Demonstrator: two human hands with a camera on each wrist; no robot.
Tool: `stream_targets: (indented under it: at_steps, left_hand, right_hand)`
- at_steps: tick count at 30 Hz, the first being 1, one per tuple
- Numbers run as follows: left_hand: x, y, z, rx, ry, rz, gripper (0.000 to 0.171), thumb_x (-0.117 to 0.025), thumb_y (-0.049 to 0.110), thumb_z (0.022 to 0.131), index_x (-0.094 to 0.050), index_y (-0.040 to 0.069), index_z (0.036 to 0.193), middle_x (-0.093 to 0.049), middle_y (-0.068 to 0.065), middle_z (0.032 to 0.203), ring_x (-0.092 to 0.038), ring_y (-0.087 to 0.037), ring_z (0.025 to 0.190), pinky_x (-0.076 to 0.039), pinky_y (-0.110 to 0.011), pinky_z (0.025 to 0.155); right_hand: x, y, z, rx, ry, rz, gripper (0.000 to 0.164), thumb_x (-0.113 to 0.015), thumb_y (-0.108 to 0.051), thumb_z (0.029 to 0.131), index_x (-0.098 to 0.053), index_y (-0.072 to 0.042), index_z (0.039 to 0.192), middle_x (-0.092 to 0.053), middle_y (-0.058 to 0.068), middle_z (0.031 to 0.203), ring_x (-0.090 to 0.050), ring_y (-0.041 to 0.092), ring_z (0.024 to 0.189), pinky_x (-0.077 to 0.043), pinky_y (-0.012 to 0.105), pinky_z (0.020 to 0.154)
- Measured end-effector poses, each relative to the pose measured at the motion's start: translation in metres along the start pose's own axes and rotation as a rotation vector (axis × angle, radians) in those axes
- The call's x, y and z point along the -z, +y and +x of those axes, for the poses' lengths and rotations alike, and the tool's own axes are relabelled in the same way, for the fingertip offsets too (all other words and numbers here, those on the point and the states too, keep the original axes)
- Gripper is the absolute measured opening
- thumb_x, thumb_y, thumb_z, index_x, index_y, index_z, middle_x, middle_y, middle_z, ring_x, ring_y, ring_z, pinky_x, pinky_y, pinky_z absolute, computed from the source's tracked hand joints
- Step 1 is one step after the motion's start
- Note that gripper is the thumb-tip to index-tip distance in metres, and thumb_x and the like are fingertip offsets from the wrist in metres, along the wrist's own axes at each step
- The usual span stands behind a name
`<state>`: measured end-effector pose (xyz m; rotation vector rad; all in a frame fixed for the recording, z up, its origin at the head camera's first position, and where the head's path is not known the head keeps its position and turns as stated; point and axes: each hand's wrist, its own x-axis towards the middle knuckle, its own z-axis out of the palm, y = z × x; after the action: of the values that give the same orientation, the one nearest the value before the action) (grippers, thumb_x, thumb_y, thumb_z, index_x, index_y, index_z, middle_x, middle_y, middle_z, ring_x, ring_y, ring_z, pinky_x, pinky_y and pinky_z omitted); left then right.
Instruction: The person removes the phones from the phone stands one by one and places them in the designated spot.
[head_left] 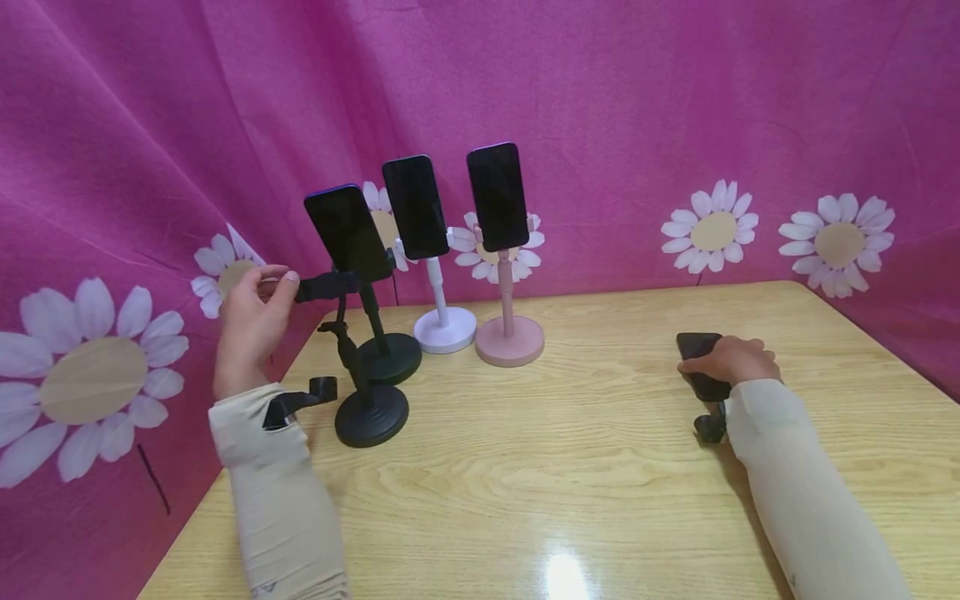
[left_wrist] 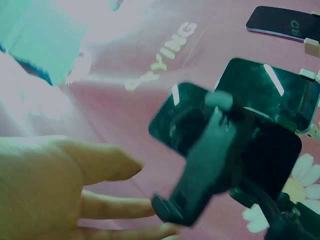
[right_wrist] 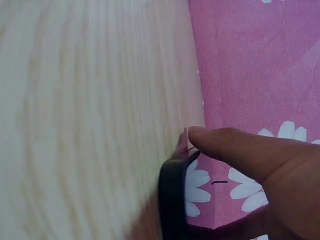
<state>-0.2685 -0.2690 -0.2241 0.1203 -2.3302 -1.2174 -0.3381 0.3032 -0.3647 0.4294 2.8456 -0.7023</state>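
My left hand (head_left: 255, 321) is at the left end of the clamp (head_left: 327, 286) of the nearer black phone stand (head_left: 372, 414), which carries no phone. In the left wrist view the thumb stands apart from the clamp (left_wrist: 205, 170), and the straight fingers reach its lower end. Over at the right, my right hand (head_left: 738, 360) grips a dark smartphone (head_left: 697, 342) by its edges, low over the table. That smartphone (right_wrist: 172, 195) is seen nearly edge-on in the right wrist view, thumb at its top edge.
Behind stand a second black phone stand (head_left: 392, 358), a white one (head_left: 446, 332) and a pink one (head_left: 510, 342), each with a phone upright in its clamp. A pink curtain (head_left: 600, 100) with daisies hangs behind the wooden table (head_left: 525, 467) and along its sides.
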Motion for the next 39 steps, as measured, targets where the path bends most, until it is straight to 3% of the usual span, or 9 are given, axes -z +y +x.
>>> stream_targets:
  at_steps: [5, 8, 12, 15, 18, 22, 29, 33, 39]
  left_hand:
    - [-0.01, 0.03, -0.012, -0.161, 0.302, -0.024, 0.036, -0.051, 0.029, 0.096, -0.062, 0.007, 0.123, -0.064, -0.01, 0.117, -0.06, -0.021, 0.105, -0.047, -0.033, 0.092]
    - [-0.023, 0.049, -0.019, -0.322, 0.386, -0.135, 0.029, -0.053, 0.025, 0.096, -0.067, 0.007, 0.116, -0.069, -0.006, 0.107, -0.064, -0.016, 0.096, -0.05, -0.025, 0.085]
    - [-0.051, 0.067, -0.025, -0.53, 0.319, -0.261, 0.027, -0.053, 0.022, 0.097, -0.068, 0.007, 0.112, -0.07, -0.004, 0.102, -0.065, -0.013, 0.09, -0.051, -0.023, 0.079]
    - [-0.079, 0.075, -0.024, -0.567, 0.163, -0.337, 0.028, -0.051, 0.025, 0.1, -0.067, 0.007, 0.115, -0.07, -0.005, 0.104, -0.066, -0.015, 0.093, -0.052, -0.027, 0.083]
    - [-0.109, 0.079, -0.02, -0.49, -0.028, -0.443, 0.035, -0.047, 0.031, 0.102, -0.062, 0.006, 0.121, -0.068, -0.009, 0.107, -0.066, -0.02, 0.097, -0.053, -0.033, 0.086]
    - [-0.145, 0.08, -0.011, -0.246, -0.198, -0.575, 0.046, -0.039, 0.044, 0.102, -0.056, 0.01, 0.129, -0.065, -0.012, 0.114, -0.066, -0.022, 0.102, -0.053, -0.035, 0.088]
    - [-0.194, 0.075, 0.002, 0.06, -0.218, -0.64, 0.051, -0.03, 0.053, 0.101, -0.046, 0.023, 0.139, -0.058, -0.009, 0.125, -0.06, -0.02, 0.112, -0.049, -0.035, 0.093]
    - [-0.214, 0.069, 0.007, 0.155, -0.242, -0.677, 0.054, -0.027, 0.054, 0.101, -0.038, 0.028, 0.146, -0.05, -0.009, 0.137, -0.051, -0.025, 0.124, -0.042, -0.043, 0.101]
    - [-0.243, 0.054, 0.014, 0.24, -0.384, -0.726, 0.061, -0.021, 0.063, 0.097, -0.019, 0.037, 0.153, -0.027, -0.009, 0.156, -0.025, -0.029, 0.143, -0.023, -0.058, 0.111]
  right_hand:
    - [0.003, -0.009, 0.0, 0.039, 0.094, 0.021, 0.089, -0.063, -0.058, 0.083, -0.041, 0.019, 0.121, -0.031, 0.036, 0.101, -0.031, 0.05, 0.097, -0.038, 0.058, 0.075]
    - [0.008, -0.02, -0.001, 0.142, 0.183, 0.049, 0.089, -0.061, -0.059, 0.085, -0.04, 0.02, 0.121, -0.031, 0.04, 0.107, -0.03, 0.053, 0.1, -0.037, 0.063, 0.078]
    - [0.015, -0.047, -0.007, 0.311, 0.267, 0.146, 0.095, -0.059, -0.059, 0.087, -0.032, 0.018, 0.135, -0.03, 0.044, 0.128, -0.031, 0.058, 0.115, -0.035, 0.067, 0.091]
    - [0.018, -0.073, -0.014, 0.42, 0.288, 0.257, 0.096, -0.059, -0.059, 0.087, -0.028, 0.012, 0.143, -0.034, 0.038, 0.139, -0.034, 0.053, 0.125, -0.034, 0.064, 0.098]
    - [0.017, -0.101, -0.024, 0.486, 0.265, 0.375, 0.096, -0.057, -0.064, 0.086, -0.026, 0.003, 0.148, -0.037, 0.029, 0.144, -0.037, 0.045, 0.13, -0.035, 0.06, 0.102]
    - [0.006, -0.138, -0.031, 0.549, 0.199, 0.55, 0.093, -0.049, -0.071, 0.085, -0.029, -0.008, 0.15, -0.039, 0.02, 0.147, -0.038, 0.036, 0.133, -0.036, 0.054, 0.104]
    - [-0.018, -0.184, -0.029, 0.685, 0.025, 0.863, 0.084, -0.022, -0.069, 0.095, -0.03, -0.007, 0.15, -0.039, 0.023, 0.146, -0.038, 0.037, 0.134, -0.033, 0.052, 0.108]
    - [-0.029, -0.197, -0.028, 0.675, -0.065, 0.939, 0.089, -0.015, -0.077, 0.09, -0.023, -0.016, 0.154, -0.032, 0.019, 0.152, -0.032, 0.033, 0.139, -0.031, 0.051, 0.109]
    - [-0.047, -0.206, -0.023, 0.672, -0.179, 0.994, 0.086, -0.011, -0.079, 0.087, -0.014, -0.026, 0.155, -0.019, 0.016, 0.158, -0.021, 0.033, 0.144, -0.024, 0.055, 0.112]
